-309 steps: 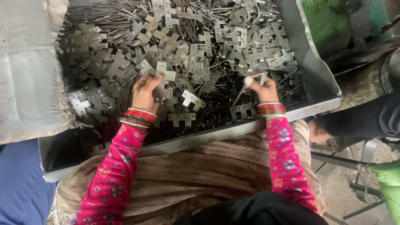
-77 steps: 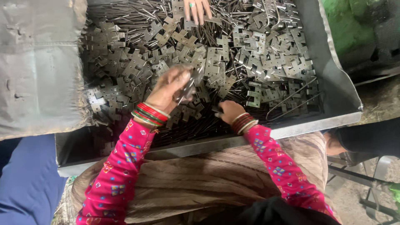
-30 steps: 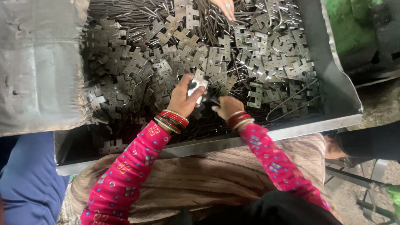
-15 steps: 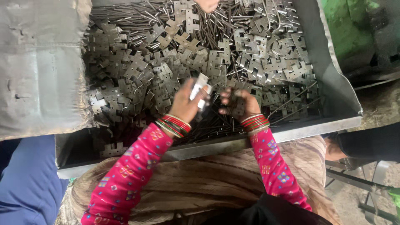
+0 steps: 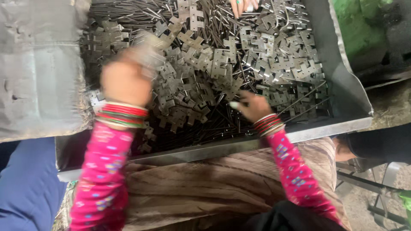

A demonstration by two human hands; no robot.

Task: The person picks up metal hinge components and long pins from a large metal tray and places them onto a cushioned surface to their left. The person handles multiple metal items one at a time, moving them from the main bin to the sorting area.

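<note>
A big metal tray [image 5: 222, 148] holds a heap of notched grey hinge plates [image 5: 265, 51] and thin dark rods [image 5: 128, 10]. My left hand [image 5: 125, 81], blurred by motion, is raised over the left side of the heap. A grey plate [image 5: 147, 42] shows as a smear at its fingertips, and the hand seems closed on it. My right hand [image 5: 253, 106] is low on the heap near the tray's front, fingers curled down among rods and plates. Whether it grips anything is hidden.
Another person's hand [image 5: 242, 5] reaches into the tray from the far edge. A crumpled grey sheet [image 5: 38, 72] covers the left side. Blue cloth [image 5: 25, 184] lies at lower left, a green object [image 5: 359, 25] at upper right, and brown fabric [image 5: 205, 184] lies over my lap.
My left hand has swung fast from the tray's middle to the left with the plate. My right hand has dropped from beside it down onto the heap.
</note>
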